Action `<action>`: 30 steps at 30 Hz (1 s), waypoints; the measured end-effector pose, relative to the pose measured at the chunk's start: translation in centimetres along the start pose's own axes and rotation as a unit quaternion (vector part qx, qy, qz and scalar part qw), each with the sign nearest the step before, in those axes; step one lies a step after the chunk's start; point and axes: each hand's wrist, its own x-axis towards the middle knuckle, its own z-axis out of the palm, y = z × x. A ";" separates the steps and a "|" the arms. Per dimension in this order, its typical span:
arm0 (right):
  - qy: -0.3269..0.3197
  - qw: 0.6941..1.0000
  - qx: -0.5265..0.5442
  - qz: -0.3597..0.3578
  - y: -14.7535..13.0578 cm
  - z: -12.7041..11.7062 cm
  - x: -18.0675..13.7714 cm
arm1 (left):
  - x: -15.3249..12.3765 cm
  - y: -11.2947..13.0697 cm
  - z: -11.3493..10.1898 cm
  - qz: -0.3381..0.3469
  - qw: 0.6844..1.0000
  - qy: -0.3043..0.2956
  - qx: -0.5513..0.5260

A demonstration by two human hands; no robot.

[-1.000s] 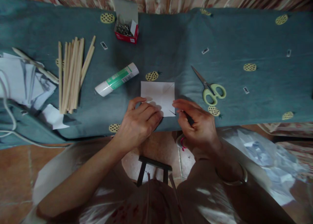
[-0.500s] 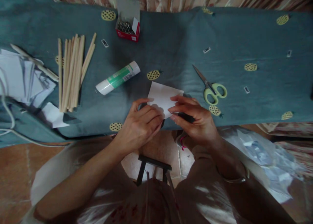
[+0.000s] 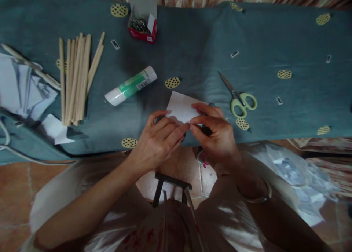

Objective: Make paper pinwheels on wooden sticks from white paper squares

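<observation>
A small white paper square [image 3: 182, 107] lies tilted on the teal cloth [image 3: 192, 50] near its front edge. My left hand [image 3: 158, 142] has its fingers curled over the paper's near left corner. My right hand [image 3: 216, 132] pinches the paper's near right part, and a dark thin object, perhaps a pen, shows inside that hand. The fingertips of both hands meet at the paper's lower edge.
A white and green glue stick [image 3: 130, 86] lies left of the paper, green-handled scissors [image 3: 238, 96] to its right. A bundle of wooden sticks [image 3: 75, 77] and crumpled paper [image 3: 19, 87] sit at the left. A red box of clips [image 3: 142, 24] stands at the back.
The paper lay flat and square a second ago; now it is turned and its near edge is lifted. My right hand has moved left onto it until both hands' fingertips meet.
</observation>
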 end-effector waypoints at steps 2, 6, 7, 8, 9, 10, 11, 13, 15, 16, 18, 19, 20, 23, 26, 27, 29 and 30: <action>0.005 1.000 -0.005 -0.001 -0.1 0.1 0.0 | 0.0 -0.1 0.0 0.005 1.000 -0.009 0.003; 0.010 1.000 -0.018 0.010 -0.1 0.3 0.0 | 0.0 -0.1 0.0 -0.001 1.000 -0.025 -0.008; 0.010 1.000 -0.021 0.013 -0.2 0.4 0.0 | 0.0 -0.1 0.0 -0.005 1.000 -0.026 -0.012; 0.011 1.000 -0.025 0.015 -0.2 0.4 0.0 | 0.0 -0.1 0.0 -0.009 1.000 -0.025 -0.015; 0.012 0.999 -0.028 0.015 -0.2 0.4 0.0 | 0.0 -0.1 0.0 -0.013 0.999 -0.023 -0.017; 0.013 0.999 -0.031 0.015 -0.3 0.4 -0.1 | 0.0 -0.1 0.0 -0.015 0.999 -0.021 -0.019; 0.014 0.999 -0.034 0.015 -0.3 0.5 -0.1 | 0.0 -0.1 0.0 -0.016 1.000 -0.018 -0.020; 0.015 0.999 -0.039 0.016 -0.3 0.5 -0.1 | 0.0 -0.2 0.1 -0.015 1.000 -0.015 -0.021; 0.014 0.999 -0.040 0.017 -0.4 0.4 -0.1 | 0.0 -0.2 0.1 -0.015 1.000 -0.012 -0.021; 0.014 0.999 -0.040 0.016 -0.4 0.4 -0.1 | 0.0 -0.2 0.1 -0.015 1.000 -0.010 -0.020; 0.015 0.999 -0.037 0.015 -0.4 0.4 -0.1 | 0.0 -0.2 0.1 -0.015 1.000 -0.007 -0.020; 0.016 0.999 -0.036 0.015 -0.4 0.4 -0.1 | 0.0 -0.2 0.2 -0.014 1.000 -0.006 -0.019; 0.017 0.999 -0.035 0.015 -0.4 0.4 -0.1 | -0.1 -0.2 0.2 -0.014 1.000 -0.006 -0.018; 0.018 0.999 -0.037 0.018 -0.4 0.5 -0.1 | -0.1 -0.2 0.2 -0.016 1.000 -0.008 -0.011; 0.019 0.999 -0.039 0.017 -0.4 0.5 -0.1 | -0.1 -0.2 0.3 -0.020 1.000 -0.013 -0.014; 0.020 0.999 -0.038 0.016 -0.4 0.5 -0.1 | -0.2 -0.2 0.3 -0.021 1.000 -0.014 -0.016; 0.020 0.999 -0.036 0.016 -0.3 0.5 -0.1 | -0.2 -0.2 0.3 -0.024 0.999 -0.016 -0.018; 0.019 0.999 -0.034 0.017 -0.3 0.5 -0.1 | -0.2 -0.2 0.3 -0.026 0.999 -0.017 -0.020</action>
